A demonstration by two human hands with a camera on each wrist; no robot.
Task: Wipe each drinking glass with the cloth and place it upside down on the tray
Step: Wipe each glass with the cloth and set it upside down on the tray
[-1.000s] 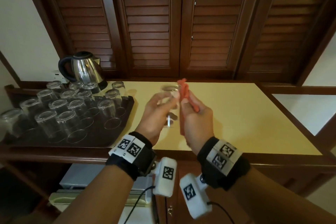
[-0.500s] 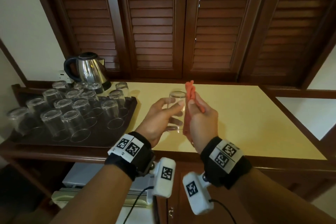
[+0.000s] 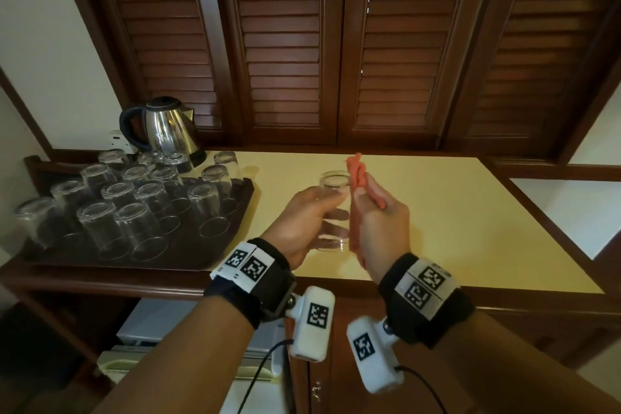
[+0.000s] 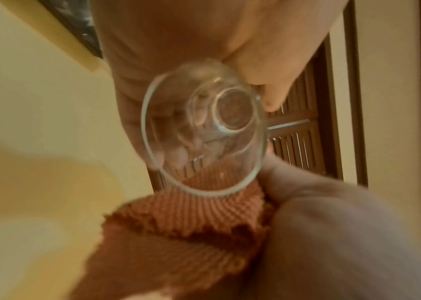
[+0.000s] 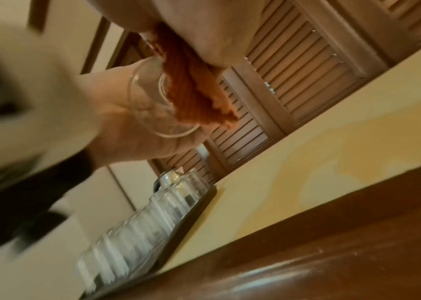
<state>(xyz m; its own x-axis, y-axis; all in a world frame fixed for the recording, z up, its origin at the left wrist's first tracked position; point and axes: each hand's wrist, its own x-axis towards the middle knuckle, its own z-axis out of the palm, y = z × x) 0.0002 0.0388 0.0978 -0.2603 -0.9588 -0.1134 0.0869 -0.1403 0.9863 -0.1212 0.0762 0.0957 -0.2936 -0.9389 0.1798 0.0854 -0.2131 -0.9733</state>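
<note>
Glass: the drinking glass [image 3: 332, 210] is held above the yellow tabletop [image 3: 470, 228], mouth nearest the person and base away, so its long axis runs roughly upright with a slight lean.
Left hand: the left hand [image 3: 302, 222] wraps the glass from the left, fingers curled round its wall.
Right hand: the right hand [image 3: 379, 222] pinches the orange cloth [image 3: 358, 178] and holds it against the glass's right side; the two hands are together, touching through glass and cloth.
Tray: the dark tray [image 3: 215, 255] lies to the left, near the left hand, already carrying many upturned glasses [image 3: 141, 232].
Key relation: the glass must travel leftward, so the left hand, already gripping it and nearer the tray, is likely the one to carry it; the free spot looks to be the tray's near right part.
Head view only: the tray's layout and the kettle [image 3: 164, 128] behind it.
Left wrist view only: the open rim [image 4: 204, 134], with cloth [image 4: 191, 233] lying just under it.
Right wrist view: cloth [image 5: 193, 89] draped over the glass wall; much is blurred.
</note>
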